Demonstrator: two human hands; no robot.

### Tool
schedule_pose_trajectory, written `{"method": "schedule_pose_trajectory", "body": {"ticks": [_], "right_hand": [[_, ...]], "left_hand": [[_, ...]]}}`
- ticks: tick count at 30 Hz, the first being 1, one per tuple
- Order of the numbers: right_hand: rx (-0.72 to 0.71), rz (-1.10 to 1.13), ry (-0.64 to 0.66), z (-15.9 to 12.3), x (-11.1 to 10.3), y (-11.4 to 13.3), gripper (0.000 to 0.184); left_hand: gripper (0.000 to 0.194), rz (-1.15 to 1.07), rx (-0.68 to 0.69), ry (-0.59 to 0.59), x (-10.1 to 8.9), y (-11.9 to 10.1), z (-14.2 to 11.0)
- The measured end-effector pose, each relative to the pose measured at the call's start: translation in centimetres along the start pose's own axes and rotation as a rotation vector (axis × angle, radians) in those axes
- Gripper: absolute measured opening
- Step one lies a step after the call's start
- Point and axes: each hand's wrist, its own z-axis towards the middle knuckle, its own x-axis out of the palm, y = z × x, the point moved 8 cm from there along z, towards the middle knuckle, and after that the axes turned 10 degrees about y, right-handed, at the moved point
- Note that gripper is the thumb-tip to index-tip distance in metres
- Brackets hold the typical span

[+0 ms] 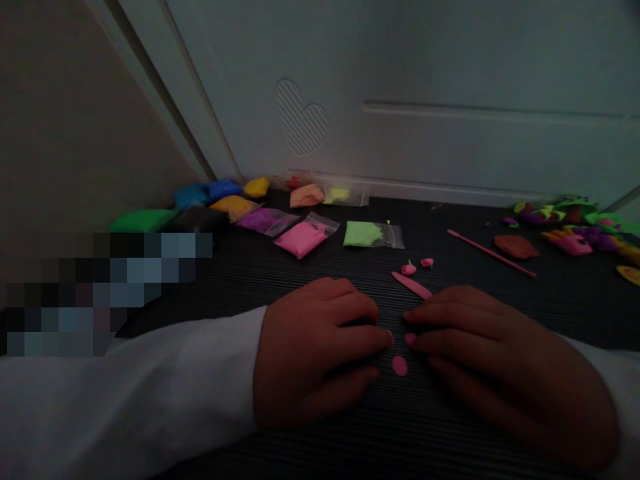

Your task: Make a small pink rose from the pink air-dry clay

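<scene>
On the dark ribbed surface, my left hand (323, 353) lies palm down with its fingers stretched and slightly apart. One of its fingertips touches a small pink clay piece, mostly covered by that finger. My right hand (500, 360) faces it, fingers extended, with a fingertip on another small pink clay piece (411, 339). Between the hands, nearer to me, lies a flat pink clay disc (399, 366). A pink plastic clay knife (411, 285) rests just beyond my right fingers. Two small pink clay buds (409, 269) with bits of green sit behind it.
Bags of coloured clay, among them pink (301, 239), light green (363, 234) and purple (265, 221), line the back and left. A thin pink stick (491, 253), a reddish-brown lump (516, 246) and colourful clay figures (575, 241) lie right. A white panel (425, 60) rises behind.
</scene>
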Motion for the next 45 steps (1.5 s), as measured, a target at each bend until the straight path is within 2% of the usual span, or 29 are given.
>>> {"method": "schedule_pose_trajectory", "body": {"ticks": [45], "right_hand": [[-0.004,0.025,0.011,0.09,0.03,-0.20,0.026]], "left_hand": [[0.029,0.026,-0.012,-0.006,-0.15,-0.04,0.02]]}}
